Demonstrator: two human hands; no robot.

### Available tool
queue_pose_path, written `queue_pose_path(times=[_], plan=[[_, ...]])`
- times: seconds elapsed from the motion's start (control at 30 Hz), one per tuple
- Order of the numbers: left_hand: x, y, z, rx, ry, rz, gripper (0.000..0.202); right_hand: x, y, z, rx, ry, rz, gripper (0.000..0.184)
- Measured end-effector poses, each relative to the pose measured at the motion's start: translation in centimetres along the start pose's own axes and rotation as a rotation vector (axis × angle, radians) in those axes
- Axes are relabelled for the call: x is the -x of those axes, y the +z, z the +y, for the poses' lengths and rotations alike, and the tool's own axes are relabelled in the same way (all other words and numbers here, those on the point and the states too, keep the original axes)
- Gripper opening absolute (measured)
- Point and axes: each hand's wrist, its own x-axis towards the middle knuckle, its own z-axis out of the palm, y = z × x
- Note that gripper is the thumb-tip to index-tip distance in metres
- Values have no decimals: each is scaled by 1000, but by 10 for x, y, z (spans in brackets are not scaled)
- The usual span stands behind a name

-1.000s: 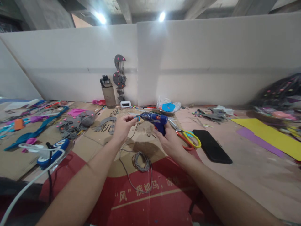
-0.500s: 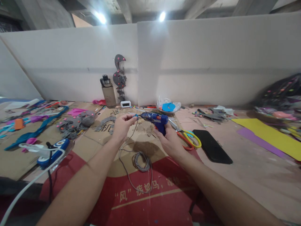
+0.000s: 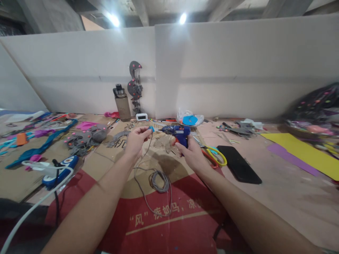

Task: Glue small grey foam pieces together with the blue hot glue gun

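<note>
Between the thumb and fingers of my left hand (image 3: pixel 138 139) is a small blue piece (image 3: pixel 152 128), too small to name exactly. A grey cord (image 3: pixel 147 150) hangs from it and runs down to a loose coil (image 3: pixel 160 181) on the cardboard (image 3: pixel 111 187). My right hand (image 3: pixel 192 151) is wrapped round the handle of a blue hot glue gun (image 3: pixel 178 132). The gun's nozzle points left at the blue piece, with a small gap between them. Scissors (image 3: pixel 215 155) with yellow and red handles lie just right of my right hand.
A black phone (image 3: pixel 238 165) lies to the right, near yellow sheet (image 3: pixel 304 151). On the left are a blue power strip (image 3: pixel 62 172) with a white cable and grey pieces with pink dots (image 3: pixel 86 139). A bottle (image 3: pixel 122 104) stands by the white partition (image 3: pixel 225 67).
The glue gun has moved slightly right, so its nozzle now stands apart from the blue piece. My left hand has shifted a little left and up, still pinching the piece.
</note>
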Motion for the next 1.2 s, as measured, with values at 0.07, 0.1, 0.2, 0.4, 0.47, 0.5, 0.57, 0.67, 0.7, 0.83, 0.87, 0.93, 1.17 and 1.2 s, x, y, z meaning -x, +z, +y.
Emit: queue_pose_path(times=[0.07, 0.1, 0.2, 0.4, 0.47, 0.5, 0.57, 0.67, 0.7, 0.83, 0.87, 0.93, 1.17, 1.2], plan=[[2, 2, 0, -42, 35, -16, 22, -8, -3, 13, -15, 124, -47, 32], [3, 3, -1, -73, 64, -36, 21, -12, -6, 19, 34, 167, -67, 33], [7, 5, -1, -183, 170, -93, 17, -19, -15, 32, 377, 144, -84, 29], [19, 9, 5, -619, 495, -31, 13, -12, -17, 16, 713, -107, 225, 23], [24, 11, 9, -786, 690, 5, 7, -6, -5, 4, 395, -152, 180, 22], [26, 12, 11, -853, 769, 14, 5, -4, 3, -2, 176, -132, 111, 22], [29, 13, 13, -952, 868, 3, 4, 1, 20, -11, -240, -72, -43, 29], [31, 14, 12, -987, 902, -71, 5, 6, 39, -18, -589, 40, -149, 38], [31, 14, 11, -968, 888, -94, 6, 6, 42, -20, -647, 73, -164, 39], [31, 15, 9, -859, 735, -106, 7, 2, 40, -24, -608, 166, -127, 33], [31, 15, 8, -831, 684, -107, 8, 0, 38, -25, -538, 170, -103, 29], [31, 17, 9, -754, 575, -115, 10, -5, 34, -27, -371, 130, -62, 20], [31, 21, 11, -476, 326, -161, 15, -9, 27, -37, -51, -119, 83, 14], [31, 21, 11, -451, 314, -165, 15, -8, 27, -38, -34, -120, 93, 15]])
